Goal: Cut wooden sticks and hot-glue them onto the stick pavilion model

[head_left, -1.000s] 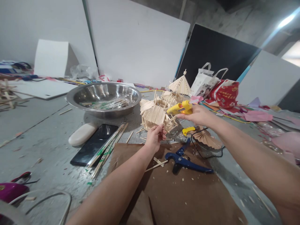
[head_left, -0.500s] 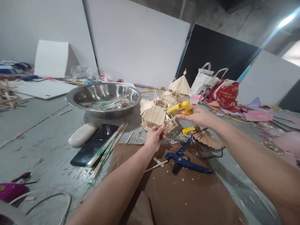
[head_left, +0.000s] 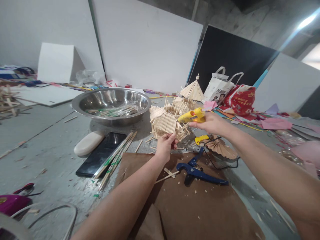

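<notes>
A small house built of thin wooden sticks [head_left: 166, 122] stands on the grey floor in the middle. My left hand [head_left: 165, 145] pinches a short stick at the house's lower front edge, fingers closed. My right hand [head_left: 211, 122] grips a yellow glue gun [head_left: 192, 115] whose nozzle points left at the house's right side. A black cord [head_left: 215, 160] trails from the gun across the floor.
A steel bowl [head_left: 82, 101] holding sticks sits at the back left. A black phone [head_left: 101, 153], a white case [head_left: 87, 142] and loose sticks [head_left: 116, 155] lie left of brown paper [head_left: 200, 206]. Blue cutters [head_left: 197, 171] lie on it. A paper fan [head_left: 221, 148], bags [head_left: 231, 93] and coloured paper are on the right.
Almost nothing differs. My left hand has shifted very slightly at the house's front edge, and the glue gun stays at the same spot.
</notes>
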Available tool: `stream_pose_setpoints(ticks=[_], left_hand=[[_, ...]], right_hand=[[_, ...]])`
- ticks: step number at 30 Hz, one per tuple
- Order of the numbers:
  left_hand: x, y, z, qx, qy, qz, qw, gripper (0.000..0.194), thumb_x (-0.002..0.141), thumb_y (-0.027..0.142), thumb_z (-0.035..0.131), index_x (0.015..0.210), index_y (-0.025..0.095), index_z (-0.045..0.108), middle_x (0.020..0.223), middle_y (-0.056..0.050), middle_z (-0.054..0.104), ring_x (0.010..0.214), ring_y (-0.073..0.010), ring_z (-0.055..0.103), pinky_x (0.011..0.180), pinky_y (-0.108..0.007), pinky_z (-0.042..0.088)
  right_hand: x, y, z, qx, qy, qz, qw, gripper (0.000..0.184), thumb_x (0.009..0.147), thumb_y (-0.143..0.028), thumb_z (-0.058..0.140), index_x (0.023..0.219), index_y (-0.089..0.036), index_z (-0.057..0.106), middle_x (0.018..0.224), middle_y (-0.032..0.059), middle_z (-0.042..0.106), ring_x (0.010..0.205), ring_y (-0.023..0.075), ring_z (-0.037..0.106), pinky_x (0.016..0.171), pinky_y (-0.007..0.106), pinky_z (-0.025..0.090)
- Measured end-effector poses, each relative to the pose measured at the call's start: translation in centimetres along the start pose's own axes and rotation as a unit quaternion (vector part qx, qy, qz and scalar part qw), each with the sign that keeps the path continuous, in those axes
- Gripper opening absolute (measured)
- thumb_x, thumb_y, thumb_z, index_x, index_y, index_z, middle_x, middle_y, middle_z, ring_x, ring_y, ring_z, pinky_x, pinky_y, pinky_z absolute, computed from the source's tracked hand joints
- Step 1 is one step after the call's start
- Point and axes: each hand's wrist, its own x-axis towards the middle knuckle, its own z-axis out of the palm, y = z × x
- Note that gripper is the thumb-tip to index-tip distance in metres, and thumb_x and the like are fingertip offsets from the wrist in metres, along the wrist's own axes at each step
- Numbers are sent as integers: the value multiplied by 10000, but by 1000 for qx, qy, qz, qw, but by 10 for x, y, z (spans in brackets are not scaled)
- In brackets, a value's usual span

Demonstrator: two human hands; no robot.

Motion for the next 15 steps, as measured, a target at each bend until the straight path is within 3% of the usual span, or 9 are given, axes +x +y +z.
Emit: stream_pose_setpoints(ticks=[15], left_hand=[[-2, 1, 0, -2, -5, -5, 1000, 287, 580, 373, 635, 620, 147, 462, 469, 46, 512, 334, -34, 417, 353, -161, 298]], right_hand=[[0, 3, -1, -8, 14, -2, 1000, 361, 638, -538, 508, 784, -222, 603, 533, -7, 533, 553, 151, 517, 483, 260, 359]])
